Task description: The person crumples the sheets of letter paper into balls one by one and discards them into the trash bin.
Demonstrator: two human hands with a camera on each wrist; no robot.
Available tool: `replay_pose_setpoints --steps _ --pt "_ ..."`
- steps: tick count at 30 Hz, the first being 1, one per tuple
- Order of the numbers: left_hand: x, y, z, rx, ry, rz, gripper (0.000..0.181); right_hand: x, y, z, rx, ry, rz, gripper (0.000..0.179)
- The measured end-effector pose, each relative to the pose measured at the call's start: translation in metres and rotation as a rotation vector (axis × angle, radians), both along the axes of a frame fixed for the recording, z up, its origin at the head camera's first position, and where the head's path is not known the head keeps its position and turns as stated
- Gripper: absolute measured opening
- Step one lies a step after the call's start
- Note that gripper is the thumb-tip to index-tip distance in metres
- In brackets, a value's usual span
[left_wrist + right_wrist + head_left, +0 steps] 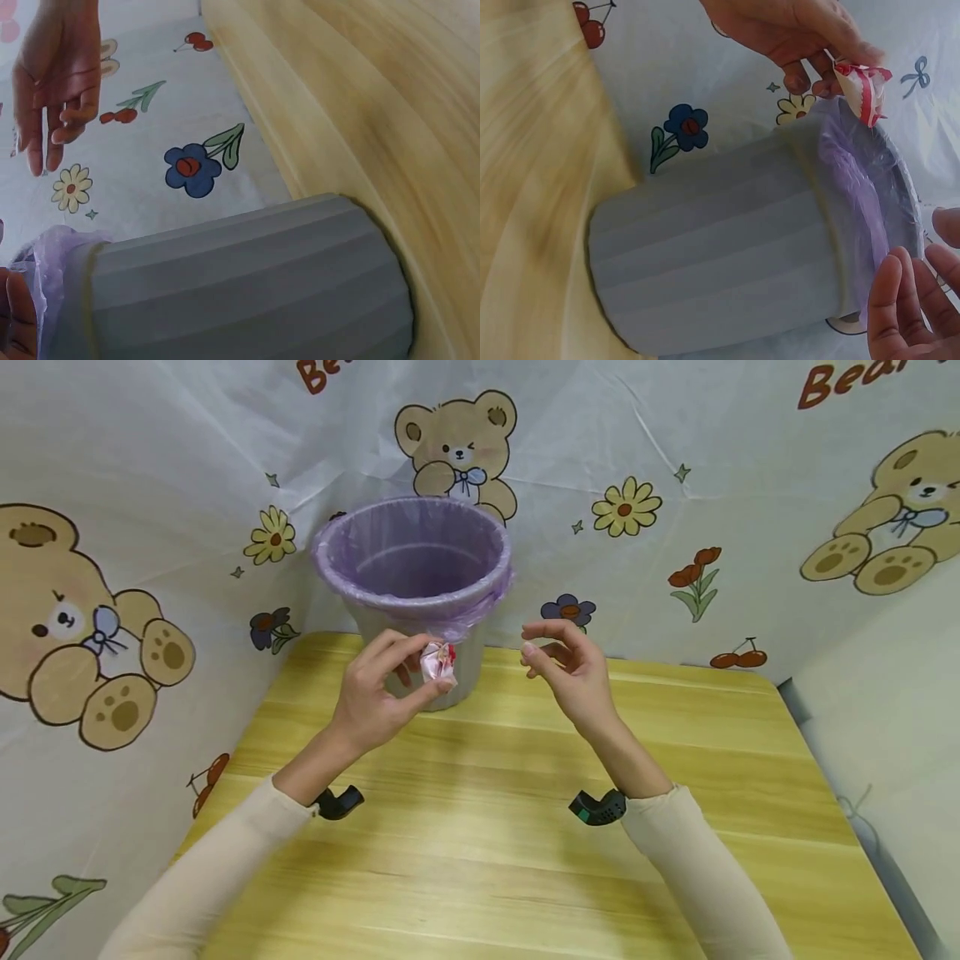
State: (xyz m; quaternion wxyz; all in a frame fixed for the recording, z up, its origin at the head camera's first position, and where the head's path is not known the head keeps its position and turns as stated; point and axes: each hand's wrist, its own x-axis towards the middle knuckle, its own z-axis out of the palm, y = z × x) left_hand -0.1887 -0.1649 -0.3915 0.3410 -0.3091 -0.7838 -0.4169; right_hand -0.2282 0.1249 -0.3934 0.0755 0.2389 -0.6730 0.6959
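Observation:
A crumpled pink-and-white wrapper with red edges [439, 663] is pinched between the thumb and fingers of my left hand [381, 692], in front of the bin's near side. The right wrist view shows this wrapper [862, 91] near the bin's rim. My right hand [573, 672] hovers to the right of the bin, fingers loosely bent and holding nothing. Behind the left hand stands a grey ribbed trash bin [468, 664], upright on the table. A purple plastic liner [487, 597] is folded over its rim. Only a few left fingers [19, 315] appear in the left wrist view.
The bin stands at the back of a light wooden table [525, 860]. A white cloth backdrop [562, 435] printed with bears and flowers rises behind and to the left. A black wrist device [597, 807] sits at the right wrist and another [339, 802] at the left.

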Motion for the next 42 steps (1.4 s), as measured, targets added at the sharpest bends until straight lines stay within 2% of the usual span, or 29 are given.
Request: replay_pose_setpoints --steps 5,12,17,21,25,32,38,42 --pt "0.0 -0.003 0.01 -0.021 0.022 0.034 0.059 -0.005 -0.006 0.005 -0.011 -0.008 0.022 0.027" --pt "-0.005 -0.007 0.03 -0.013 0.051 0.069 0.051 -0.018 -0.012 0.009 -0.113 -0.1 0.049 0.025" --pt "-0.012 -0.008 0.042 -0.031 0.057 0.104 0.049 -0.024 -0.012 0.012 -0.144 -0.144 0.054 0.025" --pt "-0.018 -0.011 0.051 -0.05 0.019 0.159 0.047 -0.027 -0.016 0.016 -0.136 -0.186 0.041 0.031" --pt "-0.021 -0.015 0.063 -0.058 0.002 0.221 0.047 -0.03 -0.024 0.024 -0.123 -0.232 0.062 0.041" --pt "-0.028 -0.024 0.077 -0.057 -0.008 0.261 0.047 -0.037 -0.041 0.032 -0.103 -0.244 0.055 0.046" --pt "-0.037 -0.031 0.091 -0.126 -0.101 0.323 0.052 -0.047 -0.046 0.038 -0.126 -0.252 0.041 0.059" --pt "-0.045 -0.037 0.097 -0.161 -0.165 0.342 0.052 -0.051 -0.049 0.041 -0.132 -0.248 0.045 0.062"
